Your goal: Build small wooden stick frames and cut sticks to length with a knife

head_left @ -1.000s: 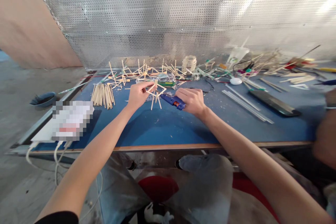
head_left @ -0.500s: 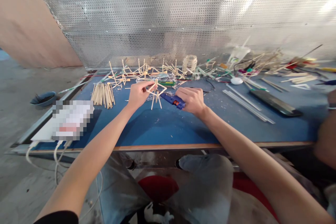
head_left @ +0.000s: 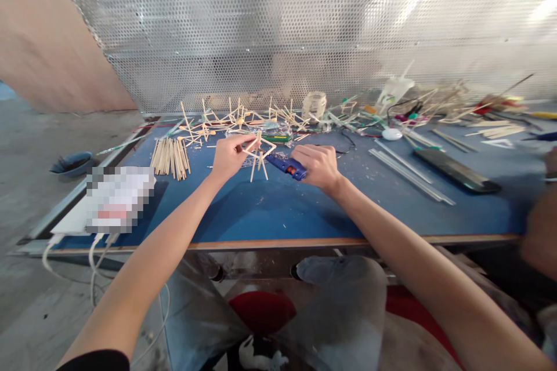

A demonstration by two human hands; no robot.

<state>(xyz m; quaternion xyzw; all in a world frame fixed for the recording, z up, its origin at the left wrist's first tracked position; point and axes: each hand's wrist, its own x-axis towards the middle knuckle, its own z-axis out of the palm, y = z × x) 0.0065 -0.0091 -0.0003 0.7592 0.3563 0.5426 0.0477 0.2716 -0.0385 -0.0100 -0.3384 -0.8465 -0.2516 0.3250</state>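
Observation:
My left hand [head_left: 232, 156] pinches a small frame of thin wooden sticks [head_left: 260, 157] by its left side, above the blue tabletop. Two of the frame's sticks point down like legs. My right hand [head_left: 318, 166] is wrapped round a blue glue gun [head_left: 288, 167], whose front end points left and meets or nearly meets the frame's right side; contact is too small to tell. Behind the frame lies a green and clear plastic packet [head_left: 278, 138]. A bundle of loose wooden sticks [head_left: 171, 158] rests left of my left hand.
More stick frames [head_left: 235, 117] line the back, beside a clear jar [head_left: 314, 105]. At right lie clear glue sticks [head_left: 409, 177] and a dark tray [head_left: 456, 171]. A white box with cables [head_left: 72, 217] sits front left. Another person's arm [head_left: 543, 226] shows at the right edge.

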